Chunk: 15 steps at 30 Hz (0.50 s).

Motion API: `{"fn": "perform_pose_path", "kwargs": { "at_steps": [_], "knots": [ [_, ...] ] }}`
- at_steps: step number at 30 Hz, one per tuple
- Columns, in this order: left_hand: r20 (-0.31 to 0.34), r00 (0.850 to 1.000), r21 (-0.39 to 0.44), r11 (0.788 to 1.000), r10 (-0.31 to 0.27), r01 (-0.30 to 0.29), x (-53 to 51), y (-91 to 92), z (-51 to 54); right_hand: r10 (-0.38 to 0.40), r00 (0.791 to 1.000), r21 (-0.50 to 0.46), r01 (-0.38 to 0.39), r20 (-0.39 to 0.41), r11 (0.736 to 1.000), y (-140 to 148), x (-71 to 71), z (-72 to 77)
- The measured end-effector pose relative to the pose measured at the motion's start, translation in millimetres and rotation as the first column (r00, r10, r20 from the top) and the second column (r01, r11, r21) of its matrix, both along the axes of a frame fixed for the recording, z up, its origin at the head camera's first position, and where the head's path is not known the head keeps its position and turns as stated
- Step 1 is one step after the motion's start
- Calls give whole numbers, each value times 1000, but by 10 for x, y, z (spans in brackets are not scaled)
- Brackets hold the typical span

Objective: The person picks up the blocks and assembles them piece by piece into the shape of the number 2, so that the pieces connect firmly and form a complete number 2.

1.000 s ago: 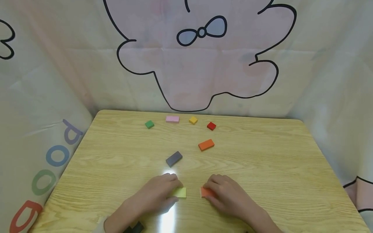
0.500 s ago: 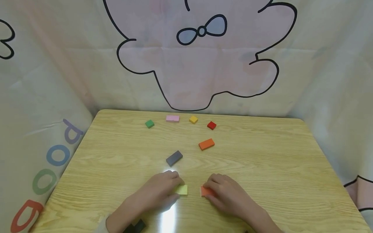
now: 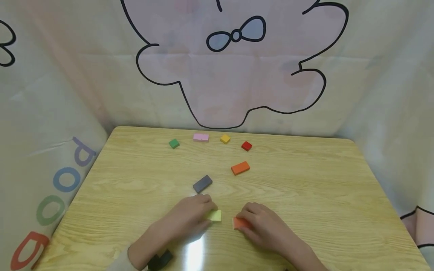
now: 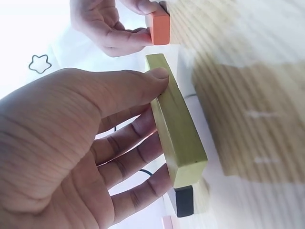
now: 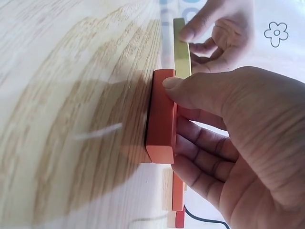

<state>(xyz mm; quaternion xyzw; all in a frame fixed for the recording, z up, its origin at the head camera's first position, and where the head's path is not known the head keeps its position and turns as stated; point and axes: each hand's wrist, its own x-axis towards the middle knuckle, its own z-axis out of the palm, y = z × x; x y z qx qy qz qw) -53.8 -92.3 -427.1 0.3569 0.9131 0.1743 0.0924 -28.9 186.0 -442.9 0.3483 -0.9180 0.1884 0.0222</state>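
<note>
My left hand (image 3: pixel 186 216) pinches a long yellow-green block (image 4: pixel 178 129) between thumb and fingers. In both wrist views this block appears lifted off the table. To its right, my right hand (image 3: pixel 266 226) grips an orange block (image 5: pixel 162 114) that lies at the tabletop; the fingers hide part of it in the head view. A small gap separates the two held blocks. Just beyond the left hand lies a dark grey block (image 3: pixel 202 184). Another orange block (image 3: pixel 240 168) lies farther out, beyond the right hand.
Along the back of the wooden table (image 3: pixel 322 180) sit a green block (image 3: pixel 174 143), a pink block (image 3: pixel 201 137), a yellow block (image 3: pixel 225 139) and a red block (image 3: pixel 246 146). A printed cloth (image 3: pixel 271 82) stands behind the table's far edge.
The left hand has shifted forward and to the right with the yellow-green block, bringing it closer to the orange one. The right hand has stayed in place.
</note>
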Motion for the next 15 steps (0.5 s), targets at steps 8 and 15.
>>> {"fn": "perform_pose_path", "kwargs": {
  "at_steps": [8, 15],
  "knots": [
    [19, 1000, -11, 1000, -13, 13, -114, 104, 5, -13, 998, -1, 13, 61, 1000, -25, 34, 10],
    [9, 1000, -25, 1000, -8, 8, -242, 214, -18, -20, 1000, -3, 20, 10, 1000, -25, 36, 9]
  ]
}}
